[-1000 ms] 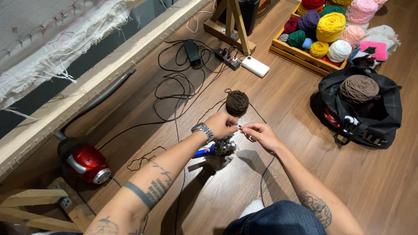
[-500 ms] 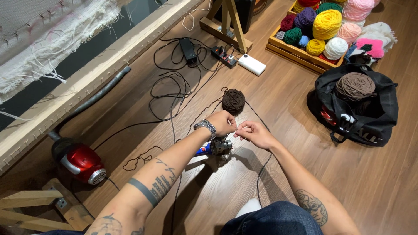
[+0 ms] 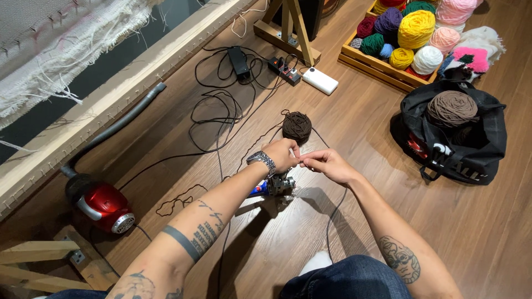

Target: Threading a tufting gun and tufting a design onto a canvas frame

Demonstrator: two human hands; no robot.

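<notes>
Wooden floorboards (image 3: 343, 127) fill most of the view, with a long timber frame (image 3: 111, 105) running along the upper left and frayed pale cloth (image 3: 61, 61) hanging over it. Both hands meet over the middle of the floor. The left hand (image 3: 281, 155), a metal watch (image 3: 261, 160) on its wrist, is curled nearly closed, its thumb and fingertips pinched together on what looks like a thin strand of yarn; the strand itself is too fine to make out clearly. The right hand (image 3: 328, 164) is likewise almost closed, its fingertips touching those of the left hand at the same spot. Just beyond the hands sits a ball of dark brown yarn (image 3: 297, 126), resting on the floor and apart from them. Directly beneath the hands lies a small power tool (image 3: 274, 186) with a blue body and a metal head.

Black cables (image 3: 221, 111) loop across the boards toward a power strip (image 3: 284, 71) and a white block (image 3: 320, 81). A red vacuum cleaner (image 3: 100, 205) lies at the lower left, its grey hose (image 3: 116, 127) running along the frame. At the upper right a wooden crate (image 3: 366, 61) holds yarn balls of many colours, and a black bag (image 3: 465, 149) beside it holds a brown yarn cone (image 3: 451, 108).
</notes>
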